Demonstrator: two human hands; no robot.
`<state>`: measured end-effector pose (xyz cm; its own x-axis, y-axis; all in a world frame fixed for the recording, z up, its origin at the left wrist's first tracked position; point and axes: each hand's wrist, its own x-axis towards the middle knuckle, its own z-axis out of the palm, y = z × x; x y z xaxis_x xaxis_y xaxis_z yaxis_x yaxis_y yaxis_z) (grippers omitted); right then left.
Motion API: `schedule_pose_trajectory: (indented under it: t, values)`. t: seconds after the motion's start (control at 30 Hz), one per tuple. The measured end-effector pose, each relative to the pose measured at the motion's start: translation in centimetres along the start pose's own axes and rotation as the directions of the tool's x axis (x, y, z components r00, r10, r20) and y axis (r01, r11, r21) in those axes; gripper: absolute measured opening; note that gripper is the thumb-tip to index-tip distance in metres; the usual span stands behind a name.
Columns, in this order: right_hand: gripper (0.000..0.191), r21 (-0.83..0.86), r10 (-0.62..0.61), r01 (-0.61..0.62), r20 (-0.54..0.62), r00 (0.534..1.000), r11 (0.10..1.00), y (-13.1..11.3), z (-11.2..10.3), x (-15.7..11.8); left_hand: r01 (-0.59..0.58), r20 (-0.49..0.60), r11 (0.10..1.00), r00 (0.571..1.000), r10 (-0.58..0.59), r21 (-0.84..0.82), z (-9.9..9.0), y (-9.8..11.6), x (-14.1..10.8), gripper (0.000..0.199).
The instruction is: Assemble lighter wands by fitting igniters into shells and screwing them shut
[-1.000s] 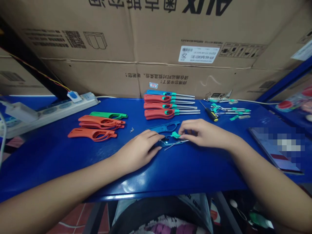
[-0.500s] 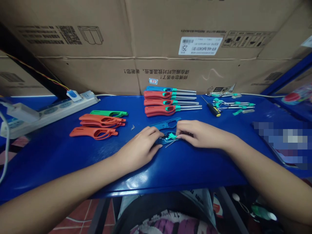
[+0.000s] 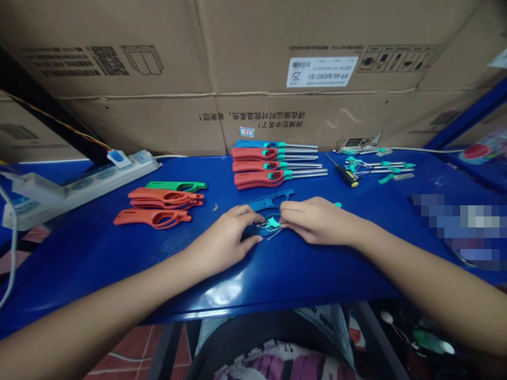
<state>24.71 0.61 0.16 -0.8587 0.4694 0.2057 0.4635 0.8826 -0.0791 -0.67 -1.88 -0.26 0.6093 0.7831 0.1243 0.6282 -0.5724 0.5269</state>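
Note:
At the middle of the blue table, my left hand [image 3: 233, 235] has its fingers curled around the left end of a blue lower shell, which is mostly hidden. My right hand [image 3: 312, 220] pinches at the right side of a small teal part [image 3: 273, 222] with thin white wires. A thin metal piece [image 3: 274, 235] lies just below it. Behind my hands rests an empty blue handle shell [image 3: 269, 201]. A teal tip [image 3: 338, 205] shows behind my right hand.
Assembled lighters [image 3: 257, 180] with metal tubes lie at the back. Orange shells [image 3: 148, 217] and a green one, plus small screws [image 3: 215, 207], are left. A screwdriver [image 3: 348, 177] and wired tubes [image 3: 390, 168] lie right. A power strip [image 3: 91, 184] stands far left.
My right hand has moved slightly left and its fingers have closed in. The teal part has shifted a little left, and a teal tip now shows behind that hand.

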Motion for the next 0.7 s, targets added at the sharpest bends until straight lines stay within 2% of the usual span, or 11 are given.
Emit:
schedule_pose_trajectory:
  t: [0.1,0.17,0.47,0.7]
  values:
    - [0.021,-0.151,-0.047,0.045,-0.011,0.999,0.988,-0.64,-0.19,0.00,0.010,0.005,1.000,1.000,-0.010,-0.025,-0.14,0.06,0.10,0.028]
    - [0.021,-0.180,-0.057,0.052,-0.022,0.998,0.982,-0.86,-0.25,0.05,0.013,0.002,0.999,1.000,-0.013,-0.035,-0.19,0.09,0.12,0.028]
    - [0.022,0.067,0.017,-0.017,0.003,1.000,0.998,-0.12,0.19,0.15,-0.002,0.003,1.000,1.000,0.002,-0.010,-0.09,0.20,-0.10,0.028]
    - [0.021,0.096,0.006,-0.007,0.002,1.000,0.995,0.07,0.41,0.14,-0.009,0.000,1.000,1.000,0.009,0.006,-0.06,0.26,-0.04,0.028]
